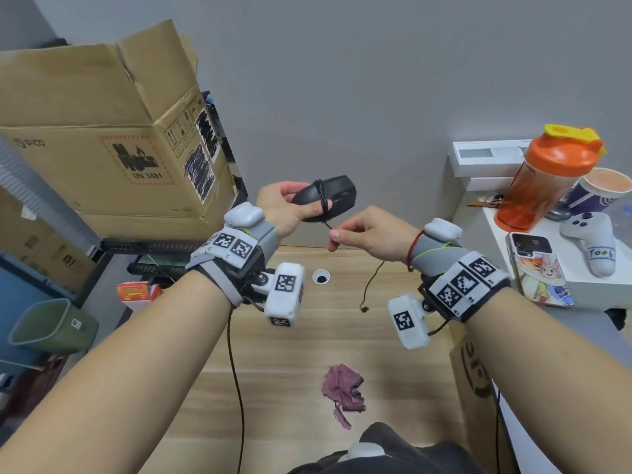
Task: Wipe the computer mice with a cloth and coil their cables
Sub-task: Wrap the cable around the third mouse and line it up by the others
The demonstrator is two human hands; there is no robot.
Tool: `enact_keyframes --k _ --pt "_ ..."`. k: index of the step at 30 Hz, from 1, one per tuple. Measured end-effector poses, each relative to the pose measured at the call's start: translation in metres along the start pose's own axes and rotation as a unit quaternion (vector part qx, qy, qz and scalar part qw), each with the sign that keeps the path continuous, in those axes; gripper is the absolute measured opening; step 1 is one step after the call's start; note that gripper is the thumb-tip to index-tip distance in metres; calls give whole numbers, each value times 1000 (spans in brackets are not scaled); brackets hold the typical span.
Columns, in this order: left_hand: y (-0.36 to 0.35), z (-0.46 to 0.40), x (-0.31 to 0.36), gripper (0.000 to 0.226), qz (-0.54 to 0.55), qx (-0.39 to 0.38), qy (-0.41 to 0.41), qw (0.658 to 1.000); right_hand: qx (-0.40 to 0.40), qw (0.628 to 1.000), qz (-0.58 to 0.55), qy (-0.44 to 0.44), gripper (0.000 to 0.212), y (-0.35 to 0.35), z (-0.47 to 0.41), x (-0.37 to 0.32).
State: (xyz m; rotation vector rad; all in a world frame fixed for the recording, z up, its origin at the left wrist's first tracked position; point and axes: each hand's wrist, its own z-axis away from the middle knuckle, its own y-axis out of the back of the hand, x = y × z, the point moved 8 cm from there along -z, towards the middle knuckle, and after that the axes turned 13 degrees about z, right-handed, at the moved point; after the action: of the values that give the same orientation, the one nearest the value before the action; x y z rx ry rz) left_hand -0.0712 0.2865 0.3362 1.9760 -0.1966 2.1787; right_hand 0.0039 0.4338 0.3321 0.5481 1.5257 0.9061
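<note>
Left hand: the left hand grips the black mouse from below, fingers curled round its far side and the thumb pressed over the cable turns on its near side.
Mouse axis: its long axis lies roughly level, running from the left palm out toward the right hand.
Wraps: several turns of the cable cross the mouse's middle, square to that axis.
Right hand: the right hand pinches the cable between thumb and forefinger, just below and to the right of the mouse.
Free end: the rest of the cable hangs down past the right wrist, its plug dangling above the wooden desk.
Key relation: the pinched stretch runs up and left from the right fingertips to the wraps, so the right hand is nearer the loose end and would likely carry it round the mouse again.
Cloth: the crumpled purple cloth lies on the desk well below both hands, untouched.
</note>
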Motion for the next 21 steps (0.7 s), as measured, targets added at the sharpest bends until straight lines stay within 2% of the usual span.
enact_keyframes --k 4,9,12,16,19,21 --pt "6 2 -3 50 -189 4 -34 981 37 998 -28 38 23 18 -2 -17" --pt "-18 11 -3 49 -261 -112 -42 958 112 993 -27 7 23 44 -10 1" --pt "-31 20 -2 45 -185 -188 -23 964 131 989 -63 -19 20 54 -13 20" --pt "-44 31 3 45 -77 -233 2 969 121 986 -106 -41 24 53 -11 39" --pt "-50 32 11 46 20 -229 8 973 101 981 -149 -70 24 42 -9 55" --pt "-48 26 17 49 79 -186 -2 979 94 979 -163 -83 38 32 -6 63"
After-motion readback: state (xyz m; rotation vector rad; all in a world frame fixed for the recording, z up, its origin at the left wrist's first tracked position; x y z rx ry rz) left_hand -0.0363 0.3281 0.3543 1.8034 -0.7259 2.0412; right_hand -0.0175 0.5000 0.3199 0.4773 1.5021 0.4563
